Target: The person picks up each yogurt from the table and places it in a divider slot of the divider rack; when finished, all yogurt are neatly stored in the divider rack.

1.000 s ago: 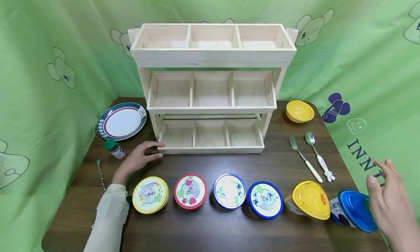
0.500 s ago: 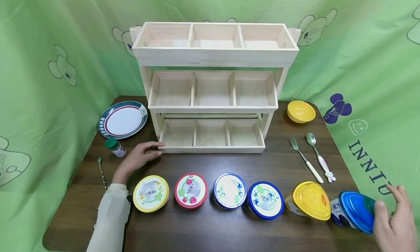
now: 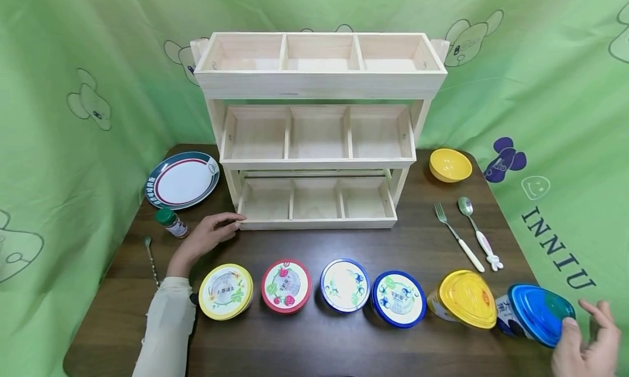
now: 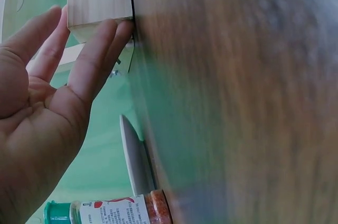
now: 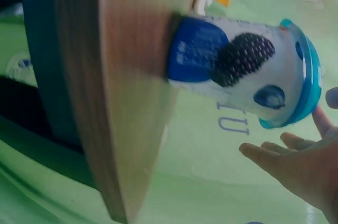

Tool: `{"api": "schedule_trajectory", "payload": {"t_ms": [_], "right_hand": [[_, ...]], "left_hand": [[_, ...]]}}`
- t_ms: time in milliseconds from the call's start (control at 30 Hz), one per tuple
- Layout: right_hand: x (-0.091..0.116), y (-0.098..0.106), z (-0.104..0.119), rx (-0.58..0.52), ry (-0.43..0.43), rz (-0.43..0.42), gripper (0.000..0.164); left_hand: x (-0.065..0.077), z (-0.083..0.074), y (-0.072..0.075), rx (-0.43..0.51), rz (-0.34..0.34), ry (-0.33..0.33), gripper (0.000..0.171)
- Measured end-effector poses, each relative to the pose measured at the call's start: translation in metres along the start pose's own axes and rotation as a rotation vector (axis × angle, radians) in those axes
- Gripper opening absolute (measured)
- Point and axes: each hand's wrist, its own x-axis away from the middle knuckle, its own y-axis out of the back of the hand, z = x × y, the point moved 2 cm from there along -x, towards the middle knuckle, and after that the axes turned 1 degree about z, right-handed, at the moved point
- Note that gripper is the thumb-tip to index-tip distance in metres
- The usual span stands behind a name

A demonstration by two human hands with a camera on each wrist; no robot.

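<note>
Standing at the right front corner of the brown surface [image 3: 314, 344], the blue-lidded cup [image 3: 535, 314] is the last in a row of tubs and leans toward the right edge. The right hand [image 3: 587, 347] is beside it, thumb tip touching the lid rim; its fingers [image 5: 264, 152] are spread and relaxed, not wrapped round the cup. The right wrist view shows the cup's white wall with blue and dark berry print and its base on the surface.

Just left of the cup: yellow-lidded cup [image 3: 464, 299], also tilted. Further left, in line: dark blue tub [image 3: 398, 299], blue and white tub [image 3: 344, 285], red tub [image 3: 286, 286], yellow tub [image 3: 226, 292]. All lids on.

Left hand [image 3: 206, 238]: lying on the surface, fingers straight and loose, fingertips touching the front left corner of the wooden rack [image 3: 316, 131]. It holds nothing. The left wrist view confirms fingers against the wood corner.

The rack has three tiers, each split into three compartments. Left of the rack: plate [image 3: 182, 179]; spice jar [image 3: 171, 223] with green cap, near the left hand; thin metal stirrer [image 3: 151, 258] by the left edge. Right of the rack: yellow bowl [image 3: 450, 165], fork [image 3: 458, 237], spoon [image 3: 478, 232] side by side. Green cloth backdrop [image 3: 73, 93] with bear print all round.
</note>
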Motion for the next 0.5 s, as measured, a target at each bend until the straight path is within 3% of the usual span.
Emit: {"api": "schedule_trajectory", "payload": {"t_ms": [100, 167, 333, 500], "right_hand": [[0.003, -0.003, -0.008, -0.035, -0.097, -0.005, 0.055], [0.005, -0.004, -0.012, -0.128, -0.126, -0.03, 0.053], [0.009, -0.008, -0.023, -0.317, -0.088, -0.098, 0.044], [0.012, -0.008, -0.027, -0.345, -0.061, -0.095, 0.037]], "left_hand": [[0.0, -0.002, -0.001, -0.001, -0.018, -0.006, 0.034], [-0.001, -0.003, -0.001, 0.001, -0.025, -0.009, 0.032], [-0.002, -0.005, -0.002, 0.065, -0.02, -0.009, 0.031], [-0.002, -0.002, -0.004, 0.072, -0.026, 0.008, 0.032]]}}
